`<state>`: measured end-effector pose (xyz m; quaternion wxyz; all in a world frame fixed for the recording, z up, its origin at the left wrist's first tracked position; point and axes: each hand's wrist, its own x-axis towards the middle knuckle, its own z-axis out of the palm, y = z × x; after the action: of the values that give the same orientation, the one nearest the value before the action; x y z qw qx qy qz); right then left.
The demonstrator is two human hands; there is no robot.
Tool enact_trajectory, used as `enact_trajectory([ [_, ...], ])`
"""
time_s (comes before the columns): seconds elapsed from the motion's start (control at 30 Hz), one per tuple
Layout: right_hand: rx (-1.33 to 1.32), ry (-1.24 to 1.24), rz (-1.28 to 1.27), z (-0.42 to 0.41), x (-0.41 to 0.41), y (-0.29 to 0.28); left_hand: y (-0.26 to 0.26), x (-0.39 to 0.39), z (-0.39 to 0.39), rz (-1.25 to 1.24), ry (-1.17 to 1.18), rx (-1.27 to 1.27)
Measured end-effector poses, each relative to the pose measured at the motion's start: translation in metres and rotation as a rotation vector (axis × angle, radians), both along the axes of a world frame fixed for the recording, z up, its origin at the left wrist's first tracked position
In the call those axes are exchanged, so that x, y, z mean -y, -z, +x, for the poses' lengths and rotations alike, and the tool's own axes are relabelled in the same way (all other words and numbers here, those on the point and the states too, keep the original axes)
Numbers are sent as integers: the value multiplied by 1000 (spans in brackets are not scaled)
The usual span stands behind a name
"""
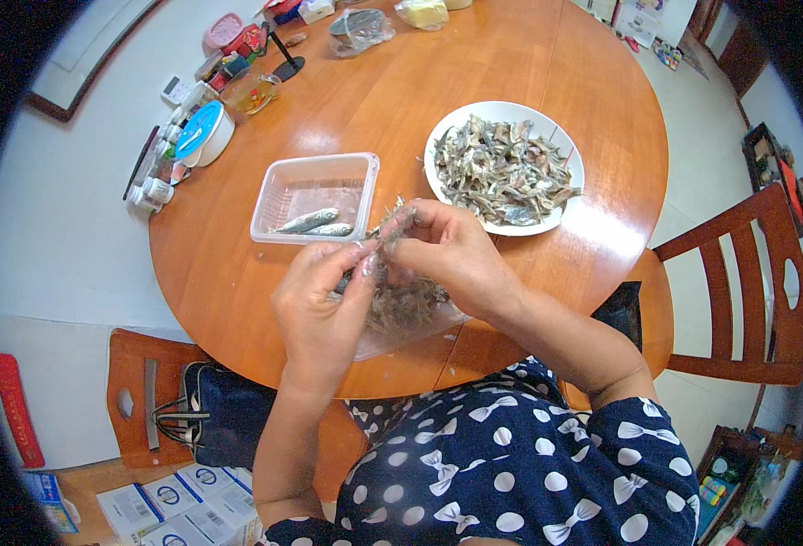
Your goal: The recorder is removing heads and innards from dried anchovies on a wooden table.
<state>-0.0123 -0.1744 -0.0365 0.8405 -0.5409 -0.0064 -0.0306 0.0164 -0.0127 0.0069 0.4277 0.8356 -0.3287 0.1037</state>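
Observation:
My left hand [330,286] and my right hand [453,256] meet over a heap of greyish-brown fish scraps [401,307]. Between their fingertips is a small dried fish [395,235], partly hidden by the fingers. The scraps lie in a clear plastic container [388,345], mostly covered by my hands. Beyond my left hand, two small whole silver fish [309,220] lie in a rectangular clear plastic box [372,177]. A white plate [435,167] piled with split dried fish pieces [507,170] stands past my right hand.
The round wooden table [388,82] carries a blue-lidded tub [203,136], a glass bowl [248,92] and a black stand [285,61] along its left side. Wooden chairs [722,293] stand to the right and left. A dark bag [227,409] rests on the left chair.

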Motion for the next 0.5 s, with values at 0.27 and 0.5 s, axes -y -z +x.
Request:
enact_trajectory([
  [0.27, -15, -19, -27, 2, 4, 2, 3, -2, -1, 48, 42, 62],
  [0.5, -53, -3, -55, 3, 11, 8, 5, -9, 10, -50, 9, -136],
])
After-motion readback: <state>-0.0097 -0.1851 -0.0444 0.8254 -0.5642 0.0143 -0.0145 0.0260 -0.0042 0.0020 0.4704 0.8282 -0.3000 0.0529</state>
